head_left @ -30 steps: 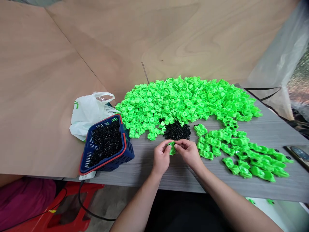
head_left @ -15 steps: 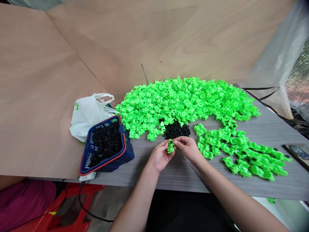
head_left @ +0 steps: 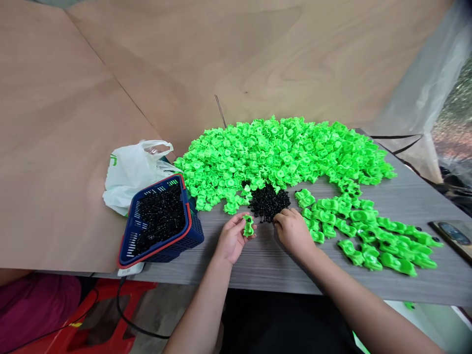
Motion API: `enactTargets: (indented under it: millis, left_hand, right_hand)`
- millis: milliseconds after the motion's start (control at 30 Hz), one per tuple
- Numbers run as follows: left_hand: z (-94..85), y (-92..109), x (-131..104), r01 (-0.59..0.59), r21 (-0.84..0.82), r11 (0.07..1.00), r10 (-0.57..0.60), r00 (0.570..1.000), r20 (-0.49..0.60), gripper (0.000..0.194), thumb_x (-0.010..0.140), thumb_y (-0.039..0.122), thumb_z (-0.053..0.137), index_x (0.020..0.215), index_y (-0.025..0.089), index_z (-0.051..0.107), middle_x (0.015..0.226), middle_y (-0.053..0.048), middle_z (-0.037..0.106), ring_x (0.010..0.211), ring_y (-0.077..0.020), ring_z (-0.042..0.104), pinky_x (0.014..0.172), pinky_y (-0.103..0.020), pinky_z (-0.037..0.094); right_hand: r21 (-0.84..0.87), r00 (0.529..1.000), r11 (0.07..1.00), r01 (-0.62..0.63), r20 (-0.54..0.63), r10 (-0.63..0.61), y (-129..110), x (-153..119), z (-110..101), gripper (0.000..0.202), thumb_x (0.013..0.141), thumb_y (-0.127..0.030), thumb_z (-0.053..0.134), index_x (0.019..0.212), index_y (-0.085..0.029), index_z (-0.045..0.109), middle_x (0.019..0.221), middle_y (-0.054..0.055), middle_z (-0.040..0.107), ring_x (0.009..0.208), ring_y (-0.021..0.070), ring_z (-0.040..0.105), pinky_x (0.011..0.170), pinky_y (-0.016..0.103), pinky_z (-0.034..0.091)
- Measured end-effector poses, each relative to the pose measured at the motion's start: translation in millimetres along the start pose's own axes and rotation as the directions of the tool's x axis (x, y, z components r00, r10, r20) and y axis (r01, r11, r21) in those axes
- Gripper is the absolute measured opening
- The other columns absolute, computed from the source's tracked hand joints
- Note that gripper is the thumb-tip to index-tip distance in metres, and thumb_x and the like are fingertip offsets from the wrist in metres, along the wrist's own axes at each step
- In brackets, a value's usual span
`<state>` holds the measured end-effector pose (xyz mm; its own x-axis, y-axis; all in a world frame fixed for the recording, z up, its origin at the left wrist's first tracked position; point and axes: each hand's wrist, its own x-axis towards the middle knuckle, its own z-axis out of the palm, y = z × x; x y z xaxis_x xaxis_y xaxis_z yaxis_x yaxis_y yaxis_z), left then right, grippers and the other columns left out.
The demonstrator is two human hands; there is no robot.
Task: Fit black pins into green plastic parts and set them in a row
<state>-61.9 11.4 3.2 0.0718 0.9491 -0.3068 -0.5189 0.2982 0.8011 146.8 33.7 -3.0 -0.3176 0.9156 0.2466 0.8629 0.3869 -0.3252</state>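
My left hand (head_left: 231, 240) holds a small green plastic piece (head_left: 248, 226) with a black part near its top. To its right, my right hand (head_left: 294, 231) is at the near right edge of a pile of small black parts (head_left: 268, 200); its fingers are pressed together, and what they hold, if anything, is too small to name. Behind both hands spreads a large heap of green pieces (head_left: 273, 152). Several longer green pieces (head_left: 363, 216), some with black parts in them, lie to the right on the grey table (head_left: 273, 270).
A blue basket with a red rim (head_left: 190, 216) full of black parts stands at the left, beside a white plastic bag (head_left: 129, 174). A phone-like object (head_left: 454, 233) lies at the far right. Below left are a red stool (head_left: 121, 314) and part of a person in magenta (head_left: 40, 309).
My right hand has let go of the green piece and moved right to the black pile. My left hand has shifted slightly left with the piece.
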Motion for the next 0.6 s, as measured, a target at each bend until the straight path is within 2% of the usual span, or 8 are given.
enactTargets:
  millis: [133,267,400,500,567,600]
  left_hand:
    - [-2.7,-2,-1,0.025,-0.031,0.999,-0.025,0.999,0.027,0.028,0.085,0.023,0.068,0.112,0.017,0.061,0.112,-0.011,0.064,0.087,-0.0201,0.068,0.061,-0.027,0.055]
    - [-3.5,-1,-2,0.04,-0.063,0.997,-0.039,0.999,0.027,0.028,0.085,0.023,0.068,0.112,0.018,0.061,0.112,-0.011,0.065,0.086,-0.0189,0.068,0.06,-0.026,0.054]
    - [-5.8,2,-4,0.038,-0.085,0.996,-0.034,0.998,0.044,0.028,0.085,0.023,0.068,0.112,0.018,0.062,0.114,-0.011,0.065,0.086,-0.018,0.068,0.061,-0.025,0.055]
    - [-8.0,2,-5,0.034,-0.106,0.994,-0.029,0.998,0.052,0.028,0.085,0.022,0.068,0.112,0.018,0.062,0.115,-0.011,0.065,0.088,-0.0188,0.069,0.063,-0.026,0.055]
    - [-8.1,2,-7,0.026,-0.109,0.994,-0.02,0.998,0.055,0.03,0.085,0.022,0.067,0.115,0.018,0.062,0.116,-0.012,0.064,0.092,-0.0204,0.069,0.069,-0.029,0.057]
    - [-7.5,2,-8,0.02,-0.104,0.994,-0.014,0.998,0.059,0.032,0.085,0.021,0.068,0.117,0.017,0.062,0.117,-0.012,0.064,0.094,-0.0214,0.069,0.073,-0.031,0.057]
  right_hand:
    - [-0.064,0.999,0.997,0.036,0.036,-0.034,-17,9,9,0.014,0.088,-0.016,0.056,0.09,-0.02,0.07,0.089,0.009,0.06,0.089,0.0236,0.049,0.077,0.034,0.032]
    - [-0.113,0.996,0.991,0.074,0.064,-0.067,-31,18,18,0.014,0.087,-0.014,0.055,0.082,-0.019,0.066,0.091,0.01,0.059,0.09,0.0251,0.047,0.073,0.036,0.03]
    - [-0.055,0.985,0.984,0.167,0.057,-0.164,-37,18,23,0.013,0.083,-0.008,0.056,0.078,-0.018,0.063,0.088,0.011,0.06,0.089,0.0249,0.049,0.073,0.036,0.032]
    - [0.161,0.976,0.964,0.21,0.016,-0.215,-35,12,21,0.016,0.082,-0.005,0.053,0.079,-0.018,0.062,0.086,0.009,0.062,0.086,0.0223,0.053,0.074,0.033,0.036]
    - [0.412,0.987,0.899,0.15,-0.005,-0.163,-31,9,19,0.016,0.087,-0.009,0.05,0.084,-0.019,0.062,0.082,0.005,0.063,0.079,0.0189,0.055,0.07,0.03,0.039]
    - [0.542,0.995,0.836,0.088,-0.001,-0.104,-27,7,18,0.014,0.089,-0.013,0.049,0.085,-0.02,0.061,0.079,0.003,0.063,0.073,0.0173,0.055,0.067,0.029,0.04]
